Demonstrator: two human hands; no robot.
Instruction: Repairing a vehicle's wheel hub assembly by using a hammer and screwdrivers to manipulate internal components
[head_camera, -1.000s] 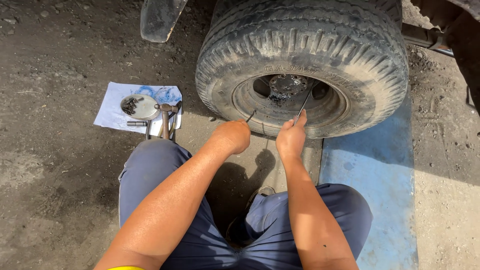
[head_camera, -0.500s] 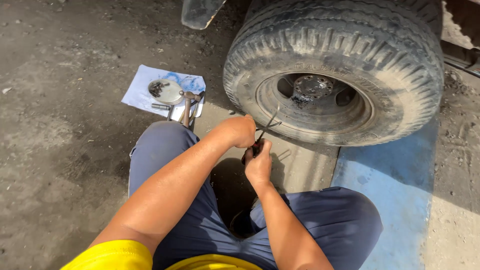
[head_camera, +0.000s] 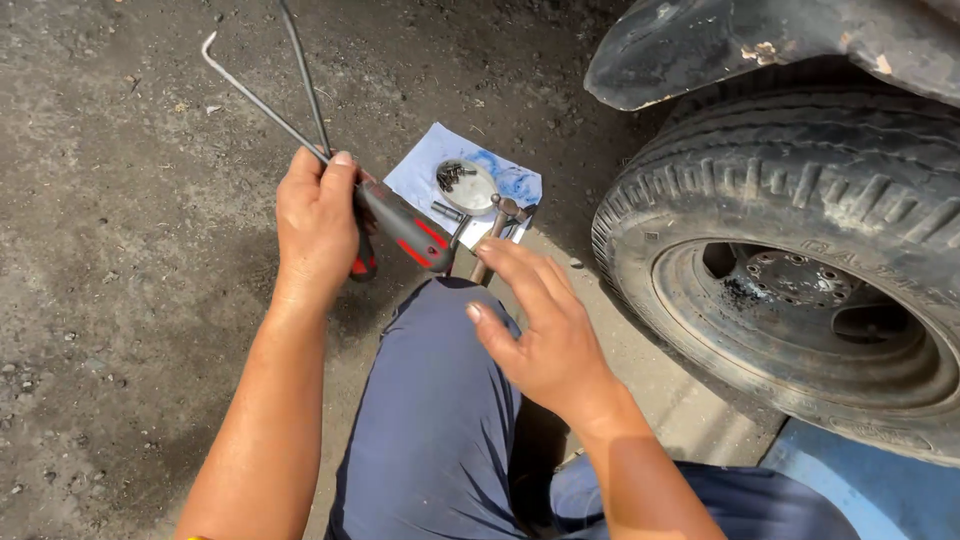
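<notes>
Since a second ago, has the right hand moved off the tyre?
Yes. The right hand has pulled back from the tyre and is now open over the knee, beside the tools in the left hand.

Setting: outdoor vehicle repair spot, roadside or yard. Evidence: large worn tyre (head_camera: 800, 200) on its wheel, hub (head_camera: 800, 280) exposed, with a battered mudguard (head_camera: 760, 45) above. Ground (head_camera: 120, 300) is oil-darkened dirt and grit in sun. Paper sheet (head_camera: 510, 180) on the ground carries a small dish of bolts (head_camera: 465, 185) and a hammer (head_camera: 492, 235).
</notes>
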